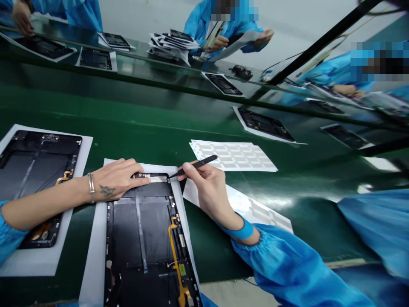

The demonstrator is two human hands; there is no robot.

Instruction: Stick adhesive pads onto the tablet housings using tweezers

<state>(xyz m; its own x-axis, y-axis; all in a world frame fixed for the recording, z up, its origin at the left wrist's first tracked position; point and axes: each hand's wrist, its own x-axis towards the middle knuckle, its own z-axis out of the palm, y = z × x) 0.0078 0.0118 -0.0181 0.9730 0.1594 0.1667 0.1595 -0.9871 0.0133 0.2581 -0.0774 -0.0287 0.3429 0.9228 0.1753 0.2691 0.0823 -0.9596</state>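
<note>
Under your left hand (116, 183), the rectangular black tablet housing (126, 238) looks smooth, with a dull sheen. The slim black tweezers (204, 162) in your right hand (211, 192) look matt. Your silver bangle (91, 187), at the left wrist, is shiny metal; your blue right sleeve (297, 260) is crinkled cloth. Around both hands, the green tabletop (220, 247) is smooth and glossy.

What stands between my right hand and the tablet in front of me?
Only the tweezers your right hand holds, their tip near the upper right corner of the tablet; nothing else visible blocks it. Your left hand covers the upper left corner, a finger at the white strip.
</note>
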